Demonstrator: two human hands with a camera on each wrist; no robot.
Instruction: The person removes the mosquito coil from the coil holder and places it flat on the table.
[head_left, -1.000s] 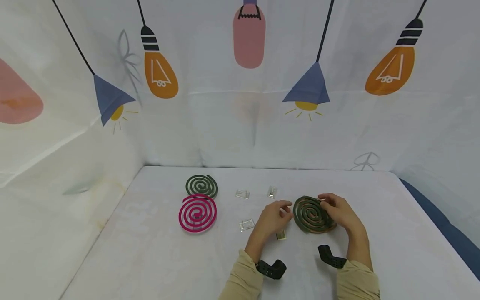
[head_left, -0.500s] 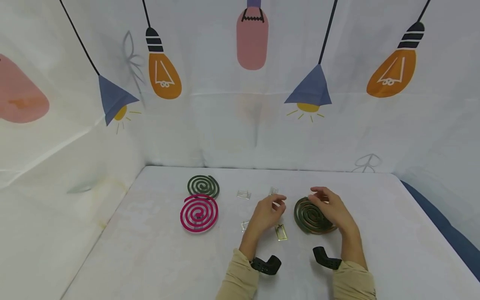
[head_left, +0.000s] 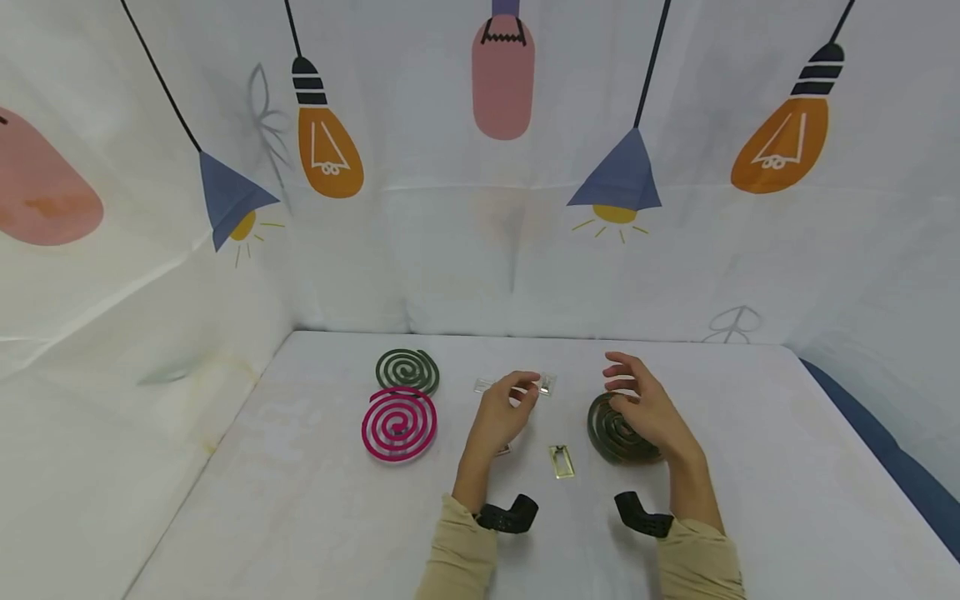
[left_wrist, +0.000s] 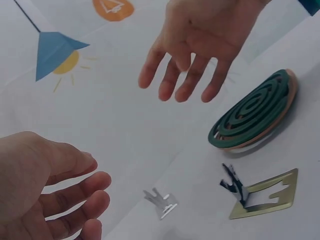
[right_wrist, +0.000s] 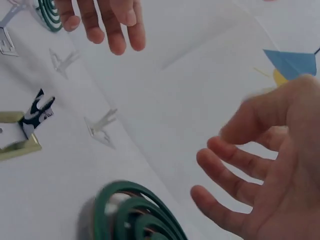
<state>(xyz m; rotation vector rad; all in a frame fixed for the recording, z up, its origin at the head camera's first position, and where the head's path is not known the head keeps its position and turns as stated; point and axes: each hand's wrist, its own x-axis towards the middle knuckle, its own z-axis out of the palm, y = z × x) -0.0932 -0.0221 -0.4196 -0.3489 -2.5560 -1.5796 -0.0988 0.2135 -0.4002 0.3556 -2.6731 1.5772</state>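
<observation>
Two mosquito coils, green over brown, lie stacked as a pair on the right of the white table. My right hand hovers above that stack with loosely bent fingers and nothing in them, hiding part of it. To the left, my left hand is raised over small metal coil stands, its fingers relaxed and holding nothing. A gold stand with a bent-up prong lies between the hands. Behind it is a silver stand; another silver stand and one more are partly covered by my left hand.
On the left of the table, a pink coil overlaps the front of a green coil. A white cloth wall printed with lamps and bulbs rises at the back and left side.
My left hand has moved left, away from the stacked coils, uncovering the gold stand. My right hand has come off the stack's right rim and shifted left and farther forward over it.
</observation>
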